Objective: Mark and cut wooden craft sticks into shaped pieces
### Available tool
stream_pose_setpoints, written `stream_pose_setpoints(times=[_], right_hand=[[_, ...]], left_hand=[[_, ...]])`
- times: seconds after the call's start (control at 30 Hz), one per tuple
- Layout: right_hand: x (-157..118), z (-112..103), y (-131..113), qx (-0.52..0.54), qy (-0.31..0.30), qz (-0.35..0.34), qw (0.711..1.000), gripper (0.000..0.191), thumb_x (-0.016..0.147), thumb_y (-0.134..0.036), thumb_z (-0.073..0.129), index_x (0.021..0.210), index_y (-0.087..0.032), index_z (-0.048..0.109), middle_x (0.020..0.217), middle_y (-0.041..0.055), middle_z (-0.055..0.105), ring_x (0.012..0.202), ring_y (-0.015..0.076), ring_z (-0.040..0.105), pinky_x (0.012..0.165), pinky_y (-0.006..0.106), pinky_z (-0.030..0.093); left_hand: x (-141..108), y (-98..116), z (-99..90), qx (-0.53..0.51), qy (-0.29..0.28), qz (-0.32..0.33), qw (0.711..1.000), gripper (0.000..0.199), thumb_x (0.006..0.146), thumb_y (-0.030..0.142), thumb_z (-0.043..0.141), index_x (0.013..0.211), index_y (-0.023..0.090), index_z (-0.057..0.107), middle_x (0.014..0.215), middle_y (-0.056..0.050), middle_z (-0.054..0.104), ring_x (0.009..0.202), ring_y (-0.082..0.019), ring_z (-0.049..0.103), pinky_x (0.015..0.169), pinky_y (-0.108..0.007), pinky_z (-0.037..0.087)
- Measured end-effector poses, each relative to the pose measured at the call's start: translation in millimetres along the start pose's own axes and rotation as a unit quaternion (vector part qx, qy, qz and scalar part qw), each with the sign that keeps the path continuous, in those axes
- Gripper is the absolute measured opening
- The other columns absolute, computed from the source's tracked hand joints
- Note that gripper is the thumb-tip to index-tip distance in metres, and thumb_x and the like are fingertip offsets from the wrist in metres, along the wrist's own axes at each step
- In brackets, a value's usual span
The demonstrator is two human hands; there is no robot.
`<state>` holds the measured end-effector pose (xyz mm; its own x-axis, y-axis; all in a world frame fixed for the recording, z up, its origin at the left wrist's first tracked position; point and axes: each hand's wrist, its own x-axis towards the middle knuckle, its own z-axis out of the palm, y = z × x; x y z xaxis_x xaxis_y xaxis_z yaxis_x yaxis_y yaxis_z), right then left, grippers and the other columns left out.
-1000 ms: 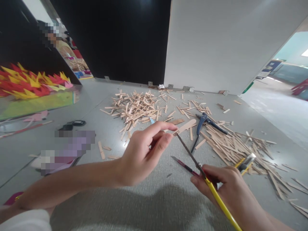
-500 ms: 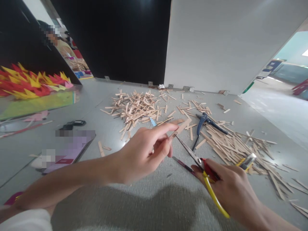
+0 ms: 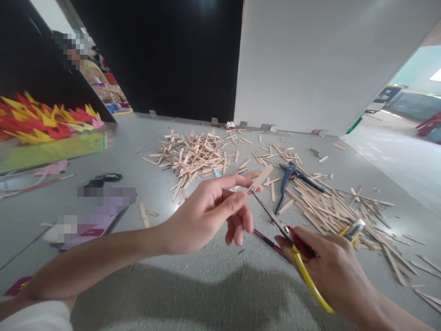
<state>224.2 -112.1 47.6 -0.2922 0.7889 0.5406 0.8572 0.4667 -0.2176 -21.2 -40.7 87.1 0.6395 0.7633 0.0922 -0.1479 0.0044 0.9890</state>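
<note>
My left hand (image 3: 210,211) pinches a short flat wooden stick (image 3: 262,178) between thumb and forefinger. A small dark-edged rectangular notch or mark shows near its lower end. The other fingers hang loosely curled below. My right hand (image 3: 334,266) is closed around long-nose pliers (image 3: 308,278) with red and yellow grips. Their thin metal tips reach the stick beside my left thumb; whether they grip it I cannot tell. A slim maroon tool (image 3: 268,241) runs under my right fingers, and I cannot make out whether it is held or lying on the floor.
A pile of short wooden sticks (image 3: 196,154) lies ahead, longer ones (image 3: 320,207) to the right. Near them are a blue hand tool (image 3: 287,177) and a yellow utility knife (image 3: 352,230). Red and yellow folded paper (image 3: 44,117) sits left. Black and white panels (image 3: 292,64) stand behind.
My left hand's lower fingers have loosened and dropped, and the notched face of the stick is now in clearer view. My right hand with the pliers has barely moved.
</note>
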Motion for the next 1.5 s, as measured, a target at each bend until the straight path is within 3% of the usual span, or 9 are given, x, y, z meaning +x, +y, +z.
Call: stream_pose_setpoints(times=[0.1,0.27,0.53,0.77,0.97,1.03,1.23,1.37,1.5], right_hand=[[3,0,-3,0.048,-0.014,0.016,0.999,0.065,0.111,-0.059,0.046,0.057,-0.022,0.046,0.044,-0.0065,0.036,0.042,0.009,0.022,0.039,0.025,0.022],[4,5,-1,0.066,-0.027,0.022,0.997,0.065,0.11,-0.056,0.049,0.055,-0.021,0.048,0.045,-0.0068,0.035,0.044,0.0086,0.022,0.04,0.024,0.023],[2,10,8,0.013,0.035,-0.038,0.999,0.055,0.111,-0.043,0.053,0.061,-0.021,0.056,0.044,-0.0071,0.039,0.041,0.0087,0.027,0.04,0.024,0.026],[-1,10,15,-0.026,0.077,-0.083,0.993,0.038,0.104,-0.023,0.058,0.066,-0.022,0.057,0.047,-0.0055,0.046,0.038,0.0095,0.039,0.043,0.023,0.033],[5,5,18,-0.029,0.094,-0.128,0.987,0.035,0.098,-0.009,0.052,0.066,-0.023,0.052,0.049,-0.0052,0.048,0.04,0.0099,0.041,0.047,0.022,0.039],[5,5,19,-0.032,0.092,-0.125,0.987,0.034,0.099,-0.01,0.052,0.068,-0.023,0.052,0.049,-0.0061,0.047,0.04,0.0094,0.039,0.046,0.022,0.037],[4,7,20,-0.063,0.061,-0.098,0.991,0.042,0.108,-0.024,0.052,0.066,-0.023,0.049,0.048,-0.0078,0.043,0.038,0.0075,0.035,0.043,0.023,0.03],[9,5,21,-0.102,0.041,-0.092,0.99,0.048,0.113,-0.035,0.045,0.067,-0.022,0.052,0.047,-0.007,0.047,0.035,0.0071,0.04,0.041,0.024,0.03],[12,-6,24,-0.173,0.093,-0.063,0.979,0.039,0.11,-0.043,0.052,0.08,-0.02,0.062,0.059,-0.0011,0.061,0.047,0.0125,0.058,0.048,0.026,0.036]], left_hand=[[2,-1,-1.7,-0.072,-0.037,-0.008,0.997,0.02,0.107,0.039,0.064,0.118,0.022,0.06,0.073,0.0,0.073,0.052,-0.014,0.068,0.048,-0.022,0.053],[2,-3,-3.8,-0.138,-0.082,-0.023,0.987,0.025,0.106,0.042,0.068,0.121,0.023,0.061,0.074,-0.001,0.076,0.05,-0.014,0.069,0.049,-0.022,0.053],[6,-11,-9.7,-0.218,-0.168,-0.004,0.961,0.023,0.112,0.035,0.059,0.131,0.025,0.066,0.079,-0.001,0.078,0.052,-0.012,0.07,0.053,-0.019,0.054],[6,-9,-13.3,-0.236,-0.234,-0.01,0.943,0.028,0.115,0.035,0.051,0.138,0.029,0.066,0.07,0.001,0.075,0.042,-0.009,0.063,0.045,-0.015,0.049],[4,-8,-15.9,-0.241,-0.27,-0.025,0.932,0.029,0.114,0.039,0.051,0.135,0.026,0.066,0.063,0.004,0.067,0.037,-0.008,0.055,0.039,-0.014,0.046],[4,-7,-14.9,-0.215,-0.249,-0.01,0.944,0.028,0.113,0.04,0.054,0.135,0.026,0.064,0.064,0.004,0.067,0.039,-0.009,0.056,0.042,-0.015,0.047],[2,1,-6.1,-0.031,-0.05,0.0,0.998,0.013,0.112,0.032,0.055,0.118,0.021,0.057,0.067,0.004,0.068,0.047,-0.009,0.059,0.049,-0.018,0.05],[0,5,-4.4,0.091,0.06,0.064,0.992,0.021,0.109,0.031,0.056,0.126,0.019,0.057,0.068,0.005,0.067,0.05,-0.009,0.06,0.049,-0.018,0.049],[-2,4,-6.8,0.145,0.076,0.071,0.984,0.019,0.11,0.034,0.053,0.12,0.019,0.061,0.067,0.006,0.065,0.049,-0.009,0.057,0.045,-0.017,0.046]])
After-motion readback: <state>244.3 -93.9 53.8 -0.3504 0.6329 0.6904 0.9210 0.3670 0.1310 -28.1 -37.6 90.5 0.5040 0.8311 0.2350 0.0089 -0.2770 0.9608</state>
